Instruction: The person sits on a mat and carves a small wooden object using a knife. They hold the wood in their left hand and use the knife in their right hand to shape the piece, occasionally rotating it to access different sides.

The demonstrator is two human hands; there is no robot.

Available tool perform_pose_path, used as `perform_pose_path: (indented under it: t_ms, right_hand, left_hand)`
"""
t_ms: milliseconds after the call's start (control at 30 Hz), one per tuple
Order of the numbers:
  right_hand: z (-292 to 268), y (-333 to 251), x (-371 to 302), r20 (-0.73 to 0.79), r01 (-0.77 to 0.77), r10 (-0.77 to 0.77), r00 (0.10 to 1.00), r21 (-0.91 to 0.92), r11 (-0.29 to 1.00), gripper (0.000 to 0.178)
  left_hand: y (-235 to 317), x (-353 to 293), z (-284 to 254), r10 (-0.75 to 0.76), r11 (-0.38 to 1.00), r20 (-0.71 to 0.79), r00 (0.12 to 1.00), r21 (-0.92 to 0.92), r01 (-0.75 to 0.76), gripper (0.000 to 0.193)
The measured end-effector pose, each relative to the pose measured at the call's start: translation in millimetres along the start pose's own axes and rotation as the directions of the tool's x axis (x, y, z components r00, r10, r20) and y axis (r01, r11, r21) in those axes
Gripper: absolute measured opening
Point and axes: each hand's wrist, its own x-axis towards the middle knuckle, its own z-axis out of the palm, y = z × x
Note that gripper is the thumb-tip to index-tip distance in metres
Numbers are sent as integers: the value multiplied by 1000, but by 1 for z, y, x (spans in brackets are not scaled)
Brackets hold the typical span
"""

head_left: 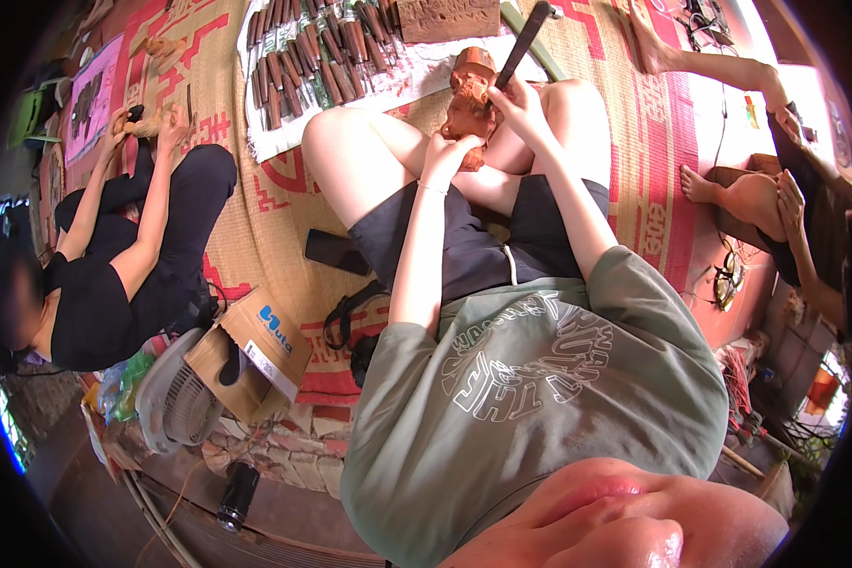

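Note:
A reddish-brown carved wooden figure (471, 102) is held upright above my crossed legs. My left hand (447, 157) is closed around its lower part. My right hand (521, 106) grips the lower end of a long, dark, flat tool (523, 45), which slants up and to the right beside the figure's top. The tool looks like a file, but its working end and exact kind cannot be made out. My right fingers are close against the figure's right side.
Beyond my knees, several wooden-handled carving tools (322, 52) lie in rows on a white cloth (270, 142), beside a carved wooden block (448, 19). A phone (337, 251) and cardboard box (256, 355) are at left. A person (114, 284) holds a pale carving; another sits right.

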Motion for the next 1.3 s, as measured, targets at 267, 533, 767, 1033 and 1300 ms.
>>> perform_pose_path:
  t_ms: [267,533,767,1033,1300]
  right_hand:
    - [-58,-96,-35,274,-4,168,947,-512,859,27]
    - [-93,-46,-29,382,263,109,918,-789,555,23]
    - [-92,-71,-9,223,-78,233,947,-544,835,10]
    - [-92,-86,9,182,-218,308,934,-394,893,20]
    - [-52,-93,7,-4,-230,235,972,-228,946,26]
  left_hand:
    - [17,-3,-3,-83,990,-98,992,-126,71,64]
    - [16,-11,-4,-21,998,-73,997,-60,17,94]
    - [9,-1,-12,-62,993,-77,995,-105,54,59]
    - [12,-6,-6,-39,997,-120,992,-72,31,51]
    - [0,-1,-10,34,997,-131,991,-60,-42,42]
